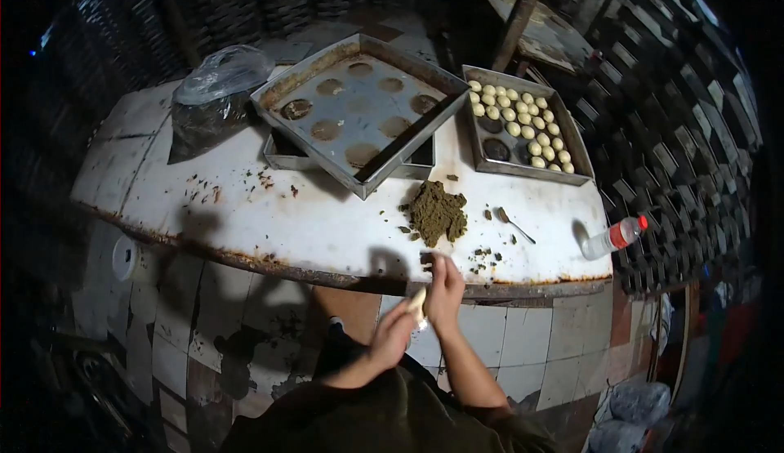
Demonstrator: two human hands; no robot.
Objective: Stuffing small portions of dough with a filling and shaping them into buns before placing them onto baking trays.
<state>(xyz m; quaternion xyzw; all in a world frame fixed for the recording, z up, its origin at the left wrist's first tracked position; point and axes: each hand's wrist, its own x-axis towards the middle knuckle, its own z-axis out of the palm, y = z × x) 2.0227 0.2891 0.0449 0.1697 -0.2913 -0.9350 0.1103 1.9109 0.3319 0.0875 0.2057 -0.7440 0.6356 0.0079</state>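
My left hand (392, 333) grips a piece of pale dough (417, 301) just off the table's front edge. Right beside it is my right hand (445, 290), raised with its fingers bent over the edge. A small dark patch shows at its fingertips; whether that is a held lump or shadow I cannot tell. Beyond the fingers lies a crumbly heap of greenish-brown filling (436, 213) on the white tabletop (343, 232). Loose crumbs (484, 258) and a metal spoon (520, 230) with filling on its bowl are to the heap's right.
A square metal tray (361, 113) with round marks rests askew on another tray (288, 157). Behind right, a metal tray (533, 173) holds several pale dough balls (522, 108). A dark-filled plastic bag (211, 110) stands left. A red-capped bottle (612, 238) is near the right edge.
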